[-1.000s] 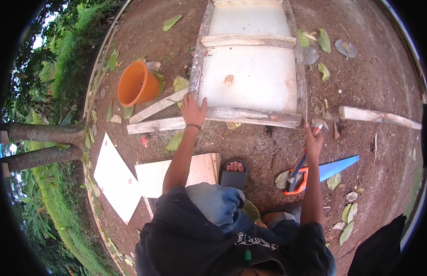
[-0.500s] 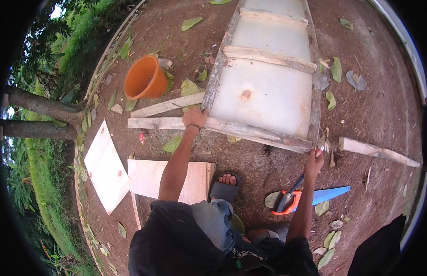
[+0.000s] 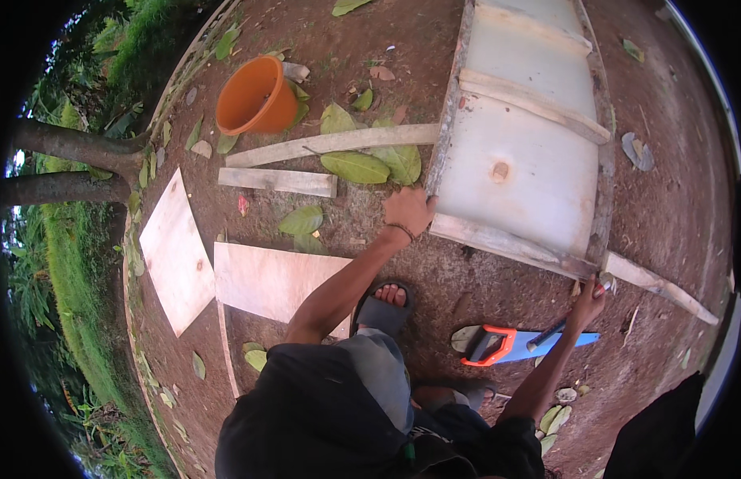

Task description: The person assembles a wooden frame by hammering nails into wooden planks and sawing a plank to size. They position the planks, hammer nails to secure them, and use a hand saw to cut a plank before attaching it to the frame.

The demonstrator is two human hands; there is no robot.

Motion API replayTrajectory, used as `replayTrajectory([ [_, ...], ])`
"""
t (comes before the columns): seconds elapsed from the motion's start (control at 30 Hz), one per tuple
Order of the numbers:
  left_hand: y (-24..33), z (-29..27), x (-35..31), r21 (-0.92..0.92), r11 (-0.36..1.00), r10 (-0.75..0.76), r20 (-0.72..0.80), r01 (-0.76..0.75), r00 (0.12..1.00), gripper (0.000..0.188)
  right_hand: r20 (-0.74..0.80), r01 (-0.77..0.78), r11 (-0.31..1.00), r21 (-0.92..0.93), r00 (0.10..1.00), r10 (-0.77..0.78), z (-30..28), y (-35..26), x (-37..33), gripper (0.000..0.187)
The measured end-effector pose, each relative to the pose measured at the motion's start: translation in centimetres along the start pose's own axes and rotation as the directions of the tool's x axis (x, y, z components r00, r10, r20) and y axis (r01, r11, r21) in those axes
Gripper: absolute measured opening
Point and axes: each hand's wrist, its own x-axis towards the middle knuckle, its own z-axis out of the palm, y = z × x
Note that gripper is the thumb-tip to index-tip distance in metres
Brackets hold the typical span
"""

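Note:
A long panel of white sheet with a rough wooden frame and crosspieces lies on the dirt ahead of me. My left hand is closed at the frame's near left corner, its fingertips partly hidden. By the near right corner, my right hand grips a hammer close to its head, with the dark handle pointing back toward me. Whether those fingers also press on the frame, I cannot tell. Below the hammer handle lies a handsaw with a blue blade and an orange-black grip.
An orange bucket stands at the far left. Loose wooden strips lie left of the panel, another strip to its right. Plywood pieces rest at the left. Large leaves litter the soil around my sandalled feet.
The framed panel has shifted right, away from the short strip at its left and up to the right-hand strip. Both my hands moved right with it. More of the curved strip shows.

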Motion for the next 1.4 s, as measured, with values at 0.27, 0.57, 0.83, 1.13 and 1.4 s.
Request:
replayTrajectory([
  [0.27, -7.5, 0.6, 9.9, -0.162, 0.944, 0.251, -0.217, -0.288, 0.943, 0.048, -0.300, 0.071, 0.995, -0.065, 0.950, -0.088, 3.8, -0.1, -2.5, 0.045],
  [0.57, -10.7, 0.5, 16.9, 0.192, 0.930, 0.308, 0.051, -0.312, 0.950, 0.091, 0.034, -0.403, 0.490, 0.773, 0.798, 0.602, 11.3, -1.6, -11.6, 0.053],
  [0.83, -13.5, -0.1, 16.2, 0.227, 0.928, 0.297, 0.032, -0.296, 0.954, 0.078, 0.327, -0.468, 0.149, 0.871, 0.779, 0.534, 16.0, -4.2, -14.1, 0.036],
  [1.13, -14.3, -1.8, 16.1, 0.309, 0.885, 0.298, 0.200, -0.348, 0.934, 0.062, 0.420, -0.561, 0.058, 0.826, 0.680, 0.601, 14.5, -5.9, -12.5, 0.032],
  [1.4, -20.3, -6.3, 16.9, 0.570, 0.739, 0.337, 0.151, -0.360, 0.929, 0.064, 0.297, -0.472, 0.157, 0.867, 0.744, 0.599, 11.6, -11.2, -12.4, 0.038],
])
